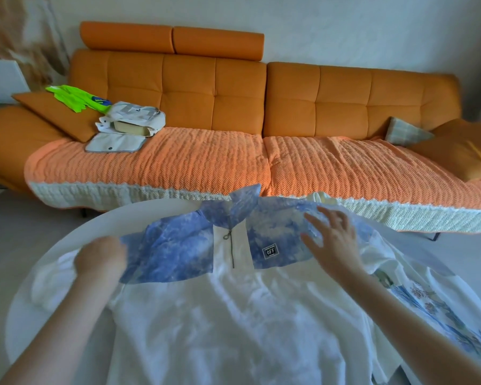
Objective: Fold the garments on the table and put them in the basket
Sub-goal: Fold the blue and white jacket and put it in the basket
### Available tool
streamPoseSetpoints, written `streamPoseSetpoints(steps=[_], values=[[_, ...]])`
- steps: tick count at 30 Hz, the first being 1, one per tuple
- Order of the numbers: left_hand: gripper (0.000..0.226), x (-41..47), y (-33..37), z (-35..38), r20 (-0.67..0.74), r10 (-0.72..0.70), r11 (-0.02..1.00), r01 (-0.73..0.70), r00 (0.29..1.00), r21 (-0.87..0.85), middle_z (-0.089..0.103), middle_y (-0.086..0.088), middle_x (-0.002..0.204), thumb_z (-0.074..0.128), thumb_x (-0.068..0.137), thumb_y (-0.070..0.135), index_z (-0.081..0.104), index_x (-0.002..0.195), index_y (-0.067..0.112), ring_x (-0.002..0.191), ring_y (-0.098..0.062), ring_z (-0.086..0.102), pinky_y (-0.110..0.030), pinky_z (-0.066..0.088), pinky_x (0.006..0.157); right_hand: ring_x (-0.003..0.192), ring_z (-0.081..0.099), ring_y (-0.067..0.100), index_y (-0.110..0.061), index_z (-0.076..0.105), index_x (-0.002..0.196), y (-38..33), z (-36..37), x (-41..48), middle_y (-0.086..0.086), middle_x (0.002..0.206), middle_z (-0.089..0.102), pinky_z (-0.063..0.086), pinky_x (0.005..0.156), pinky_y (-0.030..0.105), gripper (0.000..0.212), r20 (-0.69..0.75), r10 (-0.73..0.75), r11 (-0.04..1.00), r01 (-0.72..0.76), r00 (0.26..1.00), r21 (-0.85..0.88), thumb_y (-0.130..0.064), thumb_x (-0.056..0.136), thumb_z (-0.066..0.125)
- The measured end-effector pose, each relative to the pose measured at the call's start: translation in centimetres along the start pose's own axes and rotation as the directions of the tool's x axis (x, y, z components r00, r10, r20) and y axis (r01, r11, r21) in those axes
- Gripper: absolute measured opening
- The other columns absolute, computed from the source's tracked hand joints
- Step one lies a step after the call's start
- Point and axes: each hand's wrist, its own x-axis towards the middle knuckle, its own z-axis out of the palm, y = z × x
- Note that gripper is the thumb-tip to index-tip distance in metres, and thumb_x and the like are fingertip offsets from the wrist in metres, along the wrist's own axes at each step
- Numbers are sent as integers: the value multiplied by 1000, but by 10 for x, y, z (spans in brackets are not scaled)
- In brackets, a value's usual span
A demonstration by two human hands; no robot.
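A white shirt with a blue tie-dye yoke and a short zip (225, 287) lies spread face up on the round white table (75, 232). My left hand (100, 258) grips the fabric at the shirt's left shoulder with curled fingers. My right hand (331, 234) lies flat, fingers spread, on the blue fabric at the right shoulder. A white garment with a blue floral print (439, 309) lies partly under the shirt at the right. No basket is in view.
An orange sofa (233, 90) with an orange cover stands right behind the table. On its left end lie a neon green garment (75, 98), a pale bag (134, 118) and a flat pouch (114, 143). Cushions (456, 145) sit at its right end.
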Motion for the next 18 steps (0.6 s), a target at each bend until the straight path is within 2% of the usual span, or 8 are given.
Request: streamPoseSetpoints(steps=[2, 4, 6, 8, 10, 12, 14, 18], values=[[41, -10, 37, 11, -99, 314, 941, -324, 944, -101, 54, -15, 132, 42, 98, 32, 51, 132, 11, 120, -30, 51, -38, 40, 94, 144, 11, 28, -25, 38, 142, -19, 21, 10, 3, 155, 22, 12, 114, 43, 68, 222, -88, 996, 91, 971, -7, -61, 84, 29], [55, -18, 64, 36, -48, 548, 824, -549, 835, -143, 26, -6, 154, 37, 98, 44, 30, 146, 18, 141, -26, 26, -44, 25, 108, 145, -6, 21, -27, 15, 149, -34, 44, 18, 0, 158, 2, -2, 116, 38, 83, 396, -159, 975, 208, 904, -83, -74, 82, 5], [62, -16, 75, 66, 207, 520, 852, -519, 829, -60, -3, 3, 158, 26, 98, 51, 3, 151, 28, 146, -22, -3, -52, 8, 113, 144, -13, 19, -27, 0, 150, -40, 63, 24, -1, 158, -8, -9, 115, 38, 81, 519, -141, 949, 265, 843, -173, -72, 84, 5], [63, -7, 71, 91, 369, 439, 863, -499, 819, 80, -20, -1, 156, 20, 98, 51, -10, 149, 30, 144, -24, -17, -60, 4, 113, 144, -15, 19, -27, -5, 150, -33, 76, 30, 0, 158, -11, -10, 116, 38, 80, 557, -82, 941, 248, 826, -229, -71, 83, 3], [65, 4, 63, 103, 389, 377, 885, -450, 841, 115, -25, -1, 155, 17, 96, 56, -15, 148, 32, 143, -22, -21, -62, 0, 112, 144, -14, 19, -27, -6, 150, -22, 82, 33, 0, 157, -13, -10, 116, 38, 93, 547, -53, 939, 228, 836, -257, -77, 72, -16], [69, 17, 58, 104, 355, 303, 935, -348, 884, 69, -26, 3, 154, 15, 92, 64, -18, 146, 36, 142, -19, -22, -62, -4, 111, 145, -12, 16, -28, -9, 149, -13, 87, 35, -2, 157, -13, -10, 115, 36, 126, 536, -54, 943, 219, 842, -249, -78, 39, -43], [72, 27, 58, 101, 350, 270, 953, -302, 897, 38, -26, 5, 154, 15, 89, 68, -17, 146, 38, 142, -20, -22, -62, -5, 111, 145, -11, 13, -28, -9, 149, -12, 91, 34, -4, 157, -12, -10, 115, 35, 136, 521, -45, 953, 193, 852, -232, -75, 28, -48], [70, 38, 67, 100, 337, 254, 962, -272, 907, 7, -19, 5, 156, 17, 90, 67, -10, 147, 38, 144, -21, -17, -62, -3, 111, 145, -8, 15, -26, -4, 150, -17, 96, 40, -2, 158, -8, -8, 116, 36, 141, 512, -27, 963, 161, 858, -218, -75, 25, -48]])
